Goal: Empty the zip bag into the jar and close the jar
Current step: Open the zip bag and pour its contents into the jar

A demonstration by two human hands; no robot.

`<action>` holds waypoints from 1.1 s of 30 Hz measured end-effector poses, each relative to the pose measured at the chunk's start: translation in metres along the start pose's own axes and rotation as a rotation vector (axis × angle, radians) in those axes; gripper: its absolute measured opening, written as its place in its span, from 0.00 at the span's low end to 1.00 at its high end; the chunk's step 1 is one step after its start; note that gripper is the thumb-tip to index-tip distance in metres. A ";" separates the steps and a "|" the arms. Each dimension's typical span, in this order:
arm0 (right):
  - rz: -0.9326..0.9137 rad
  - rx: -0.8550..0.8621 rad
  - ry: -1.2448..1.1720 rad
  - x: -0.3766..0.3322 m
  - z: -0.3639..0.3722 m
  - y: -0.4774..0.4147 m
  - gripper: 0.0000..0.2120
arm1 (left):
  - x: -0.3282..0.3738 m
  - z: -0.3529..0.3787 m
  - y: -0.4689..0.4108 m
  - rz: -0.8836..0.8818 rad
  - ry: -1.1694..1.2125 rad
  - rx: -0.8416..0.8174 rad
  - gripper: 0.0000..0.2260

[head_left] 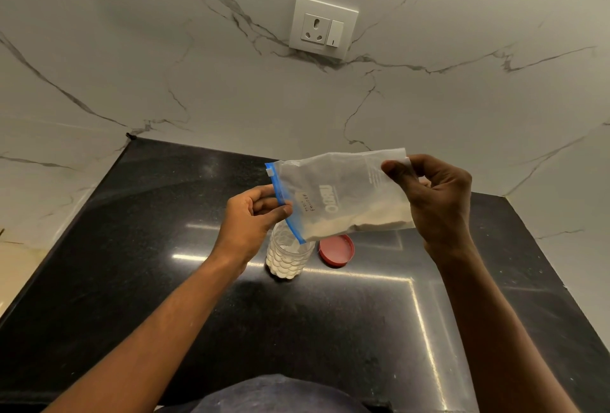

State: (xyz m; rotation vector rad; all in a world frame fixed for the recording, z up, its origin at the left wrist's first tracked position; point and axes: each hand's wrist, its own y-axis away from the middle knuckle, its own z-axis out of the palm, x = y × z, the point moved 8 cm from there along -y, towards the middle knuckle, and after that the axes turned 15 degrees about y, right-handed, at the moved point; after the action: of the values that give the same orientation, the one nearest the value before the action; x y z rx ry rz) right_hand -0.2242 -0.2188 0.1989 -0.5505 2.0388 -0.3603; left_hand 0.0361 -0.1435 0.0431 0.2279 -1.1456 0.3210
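Zip bag (343, 194) hangs in the air between both hands, above the desk (165, 247) and over the jar (287, 257), lying sideways with its mouth end lower than its bottom. On the left hand (251, 217) the fingers (280, 212) are curled and pinch the blue zip strip (287, 211) about midway along it, which looks like a way to steer the mouth and keep it where the pour should go. On the right hand (435, 201) the fingers (394, 169) pinch the bag's closed bottom edge near its upper corner and lift it, so the slope runs down toward the zip. The pale powder (373, 217) lies heaped along the lower edge, mostly under the right hand and short of the mouth, so more tilt seems needed before it will run. The white slider (270, 170) sits at the top end of the strip; whether the zip is parted I cannot tell. The strip's lowest corner hangs right over the jar's open top, probably so that the powder leaves in a narrow stream. The jar stands upright on the desk, clear-walled and partly filled with white stuff. Its red lid (336, 250) lies flat on the desk just beside it to the right, near enough to pick up once the bag is empty.
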 end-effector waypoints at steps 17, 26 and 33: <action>0.007 -0.025 -0.003 -0.002 0.003 -0.001 0.05 | 0.001 -0.001 -0.001 -0.007 0.026 -0.010 0.14; -0.009 -0.019 -0.022 -0.003 0.006 -0.001 0.02 | 0.000 -0.001 0.000 0.005 0.043 -0.021 0.14; 0.022 0.008 -0.012 -0.002 0.006 0.001 0.02 | 0.001 -0.001 0.000 0.009 0.042 -0.018 0.14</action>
State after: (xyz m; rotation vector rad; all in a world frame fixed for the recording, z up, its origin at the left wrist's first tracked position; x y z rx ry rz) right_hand -0.2181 -0.2169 0.1969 -0.5236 2.0298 -0.3505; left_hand 0.0370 -0.1434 0.0432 0.1995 -1.1077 0.3215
